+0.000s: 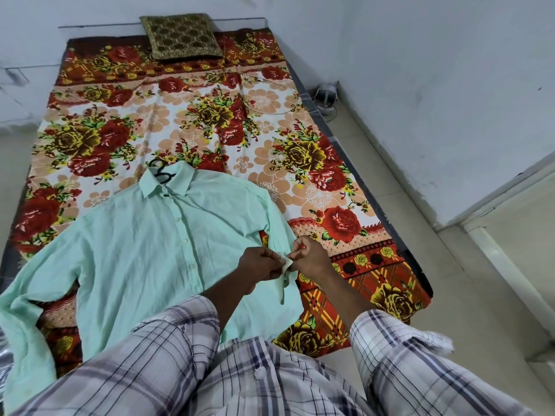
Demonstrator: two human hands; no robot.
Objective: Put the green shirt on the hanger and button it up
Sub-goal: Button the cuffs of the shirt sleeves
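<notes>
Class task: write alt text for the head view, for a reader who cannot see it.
The left hand and right hand pinch a sleeve end of the green shirt lying front-up on a floral bedsheet, a black hanger at its collar.

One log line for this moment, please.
green shirt: flat on bed, front looks buttoned | hanger: hook out at collar | left hand: pinches sleeve cuff | right hand: pinches same cuff
</notes>
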